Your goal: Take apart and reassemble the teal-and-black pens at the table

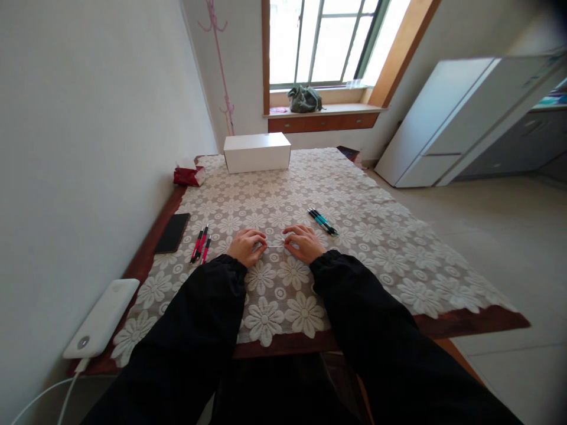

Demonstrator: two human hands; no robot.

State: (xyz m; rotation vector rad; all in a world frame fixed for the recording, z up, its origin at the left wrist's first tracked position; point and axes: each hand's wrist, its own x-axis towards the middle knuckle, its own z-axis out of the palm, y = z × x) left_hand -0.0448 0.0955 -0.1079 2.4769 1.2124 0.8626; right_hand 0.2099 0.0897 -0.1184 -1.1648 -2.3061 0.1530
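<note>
Over the lace tablecloth (pixel 266 319), my left hand (pixel 246 247) and my right hand (pixel 305 243) face each other with fingertips pinched. Between them runs a thin whitish rod (pixel 275 246), one end in each hand; it is too fine to tell its kind. Left of my left hand lie three red and black pens (pixel 202 243), side by side and pointing away from me. Beyond my right hand is a small bunch of teal and black pens (pixel 322 222), lying at a slant.
A black phone-like slab (pixel 172 233) and a white power bank (pixel 103 317) with a cable lie along the left side by the wall. A white box (pixel 257 153) and a red packet (pixel 189 176) stand at the far end. A fridge (pixel 436 121) is at the right.
</note>
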